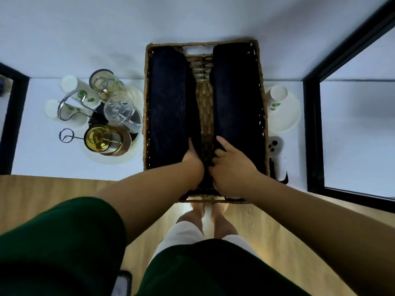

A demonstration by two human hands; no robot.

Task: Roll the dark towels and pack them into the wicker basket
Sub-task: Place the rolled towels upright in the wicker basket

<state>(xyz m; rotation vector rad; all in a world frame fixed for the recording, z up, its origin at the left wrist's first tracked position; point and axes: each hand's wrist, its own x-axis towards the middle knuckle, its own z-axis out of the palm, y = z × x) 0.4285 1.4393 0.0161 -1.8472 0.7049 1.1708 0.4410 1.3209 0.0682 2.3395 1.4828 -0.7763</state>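
Note:
A rectangular wicker basket (145, 86) stands on a white shelf in front of me. Two rolled dark towels lie lengthwise in it: the left towel (168, 99) along the left wall, the right towel (235, 95) along the right wall, with a strip of bare woven bottom between them. My left hand (193, 158) presses on the near end of the left towel, fingers against its inner side. My right hand (229, 165) rests on the near end of the right towel, fingers curled around its inner edge.
Left of the basket a round tray (111, 159) carries glass jars, a gold-lidded jar (104, 138) and white cups. Right of the basket sit a white plate with a cup (280, 107) and a black-and-white object (276, 154). Black frame posts (312, 133) flank the shelf. Wooden floor lies below.

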